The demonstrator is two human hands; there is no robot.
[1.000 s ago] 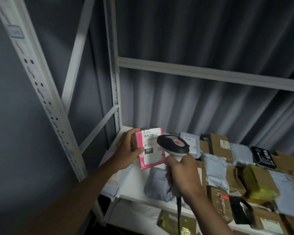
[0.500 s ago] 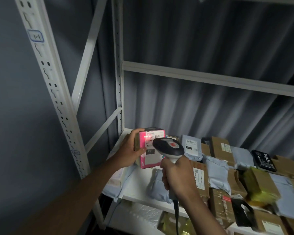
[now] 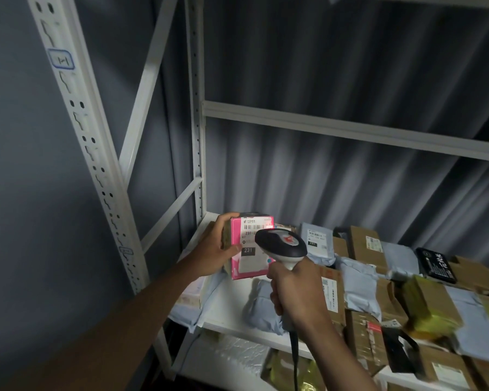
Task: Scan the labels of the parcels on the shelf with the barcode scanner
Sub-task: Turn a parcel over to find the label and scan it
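Head view, read from left to right. Far left of both hands, a white slotted upright [image 3: 76, 142] of the shelf frame rises at a slant, with a diagonal brace [image 3: 150, 88] behind it. The left hand [image 3: 213, 246] grips a pink parcel [image 3: 250, 249] by its left edge, thumb on the front face and fingers curled round behind, and holds it upright above the white shelf board [image 3: 229, 306]. The parcel's white label [image 3: 253, 235], bearing a barcode and the number 231, faces the camera, and a faint red glow falls on its upper right corner. Just to the right of the left hand, and overlapping the label's lower right part, is the dark head of the barcode scanner [image 3: 281, 244]. The right hand [image 3: 297, 292] is wrapped tightly round the scanner's pale handle, below and to the right of the pink parcel; a black cable [image 3: 295, 359] hangs from beneath this hand. Under the right hand lies a grey mailer bag [image 3: 259, 306]. To the right of the right hand, the shelf carries packed brown cardboard boxes [image 3: 364, 246], further grey bags, a black packet [image 3: 435, 263] and a yellow-green wrapped parcel [image 3: 426, 311], the last one blurred.
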